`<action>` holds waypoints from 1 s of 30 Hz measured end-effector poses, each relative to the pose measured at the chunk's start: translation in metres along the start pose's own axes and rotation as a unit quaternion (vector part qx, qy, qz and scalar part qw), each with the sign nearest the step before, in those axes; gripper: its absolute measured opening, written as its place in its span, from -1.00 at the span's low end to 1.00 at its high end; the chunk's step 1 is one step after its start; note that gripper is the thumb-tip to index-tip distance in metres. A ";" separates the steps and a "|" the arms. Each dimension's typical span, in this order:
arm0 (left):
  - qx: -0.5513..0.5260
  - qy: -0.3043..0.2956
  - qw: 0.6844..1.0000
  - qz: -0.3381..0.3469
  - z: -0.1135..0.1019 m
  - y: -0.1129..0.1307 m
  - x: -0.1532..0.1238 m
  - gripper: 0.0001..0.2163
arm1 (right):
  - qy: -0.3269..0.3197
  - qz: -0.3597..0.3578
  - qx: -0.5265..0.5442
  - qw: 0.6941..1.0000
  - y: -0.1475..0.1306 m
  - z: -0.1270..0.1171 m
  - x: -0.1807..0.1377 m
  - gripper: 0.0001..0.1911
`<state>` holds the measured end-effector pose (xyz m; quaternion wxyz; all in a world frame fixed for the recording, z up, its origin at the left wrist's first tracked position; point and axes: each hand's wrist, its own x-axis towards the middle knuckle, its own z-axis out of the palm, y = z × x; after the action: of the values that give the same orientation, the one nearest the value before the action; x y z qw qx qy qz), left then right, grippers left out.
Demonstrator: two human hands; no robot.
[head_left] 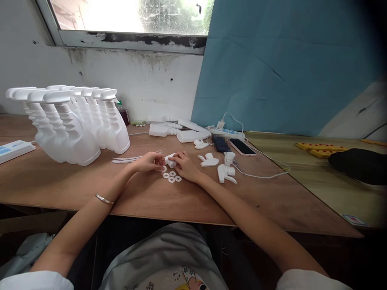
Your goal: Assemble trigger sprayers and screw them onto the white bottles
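Note:
My left hand (150,162) is closed, its thumb and fingertips pinched at the edge of a flat white ring washer (163,168). Facing it, my right hand (186,166) grips a white spray trigger head (170,163) just above the tabletop; the fingers cover part of it. Below both hands lie several loose washers (172,174) in a small cluster. Thin white dip tubes (123,159) rest beside my left wrist. To the right of my right hand, more trigger heads (209,160) lie on the wooden table (169,201).
White spray bottles (87,129) with heads fitted stand grouped at left. More bottles (165,129) lie on their sides against the wall. At right are a phone (242,147), a power strip (228,133) and a loose white cable (269,176). Another power strip (15,150) sits far left.

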<state>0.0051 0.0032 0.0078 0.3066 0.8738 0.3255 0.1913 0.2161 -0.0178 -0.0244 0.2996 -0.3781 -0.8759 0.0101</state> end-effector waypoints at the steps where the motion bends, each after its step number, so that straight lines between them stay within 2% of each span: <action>1: -0.008 0.013 1.000 0.005 0.003 0.000 0.001 -0.76 | -0.003 0.006 -0.016 1.000 0.001 0.000 0.000 -0.66; 4: -0.007 0.058 0.998 0.020 0.010 0.002 0.004 -0.76 | -0.047 0.007 -0.027 0.999 0.005 -0.001 -0.001 -0.60; 7: 0.008 0.100 0.995 0.020 0.014 0.001 0.006 -0.76 | -0.094 0.000 0.025 0.995 0.008 -0.001 0.000 -0.59; 12: -0.004 0.140 0.990 -0.006 0.014 -0.003 0.007 -0.72 | -0.055 0.006 0.024 0.998 0.006 0.000 0.002 -0.66; 19: 0.007 0.125 0.992 -0.001 0.014 -0.001 0.007 -0.75 | -0.039 0.034 -0.022 0.998 0.005 0.003 0.001 -0.70; 30: 0.024 0.176 0.984 -0.003 0.014 -0.006 0.007 -0.73 | -0.018 0.048 -0.023 0.998 0.003 0.004 0.003 -0.77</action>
<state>0.0149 0.0059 -0.0051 0.2240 0.8327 0.3811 0.3333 0.2145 -0.0126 -0.0267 0.2740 -0.4260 -0.8622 0.0110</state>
